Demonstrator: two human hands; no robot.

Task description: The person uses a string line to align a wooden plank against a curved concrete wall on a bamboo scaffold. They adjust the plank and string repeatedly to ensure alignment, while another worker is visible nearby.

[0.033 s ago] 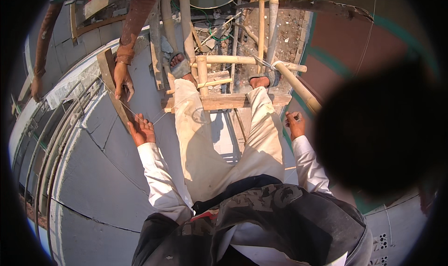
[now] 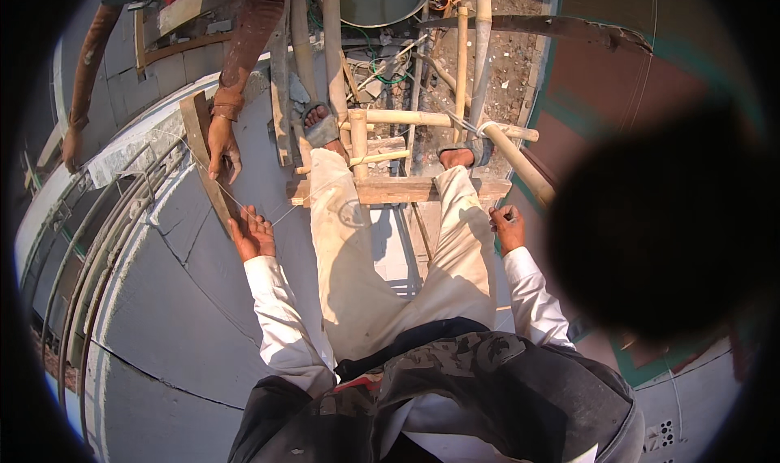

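Observation:
My left hand (image 2: 254, 234) is open, palm up with its fingers stretched out, beside the lower end of a narrow wooden board (image 2: 203, 158). The board lies slanted against the grey curved wall (image 2: 175, 244). A thin string (image 2: 286, 214) passes by my left hand; its far end is too fine to follow. Beside my right knee, my right hand (image 2: 509, 227) is closed in a pinch, and what it holds is too small to make out. A co-worker's hand (image 2: 222, 148) hangs over the board, just beyond my left hand.
Under my sandalled feet are bamboo poles (image 2: 406, 117) lashed together and a wooden plank (image 2: 398, 190). Below lie rubble and a large round tub (image 2: 382, 0) of liquid. Bent metal bars (image 2: 106, 252) line the left wall. A dark blurred shape (image 2: 658, 227) hides much of the right.
The scene has shifted slightly in view. The fingers of my right hand have drawn closer together. The co-worker's hand has changed its pose over the board; my left hand stays open.

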